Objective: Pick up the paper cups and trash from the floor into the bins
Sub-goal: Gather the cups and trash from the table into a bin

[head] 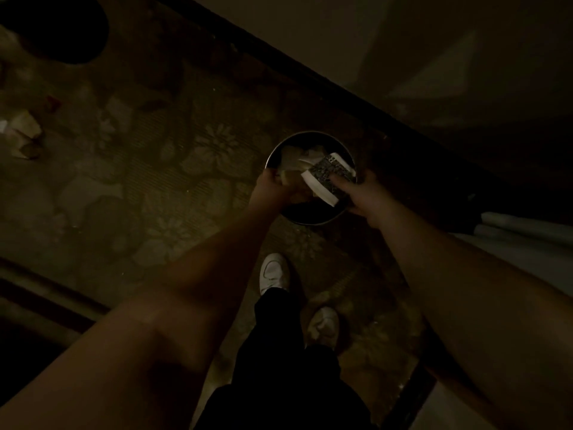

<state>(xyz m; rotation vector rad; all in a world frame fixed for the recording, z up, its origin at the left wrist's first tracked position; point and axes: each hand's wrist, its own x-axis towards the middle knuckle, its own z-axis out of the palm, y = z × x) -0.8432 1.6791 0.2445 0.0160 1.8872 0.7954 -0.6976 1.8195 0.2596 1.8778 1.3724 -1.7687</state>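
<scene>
While over the bin (310, 220), right hand (361, 195) gripping paper cup (327, 178), left hand (268, 189) seemingly clutching paper

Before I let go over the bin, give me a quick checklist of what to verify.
1. Patterned paper cup held in right hand: ok.
2. Cup over the round bin opening: ok.
3. Left hand gripping pale crumpled trash above the bin: ok, though what it is cannot be told.
4. Room left in bin: cannot tell; paper already shows near the rim.
5. Floor cleared: not ok; crumpled scraps lie on the carpet at far left.
6. Feet clear of bin: ok.
</scene>
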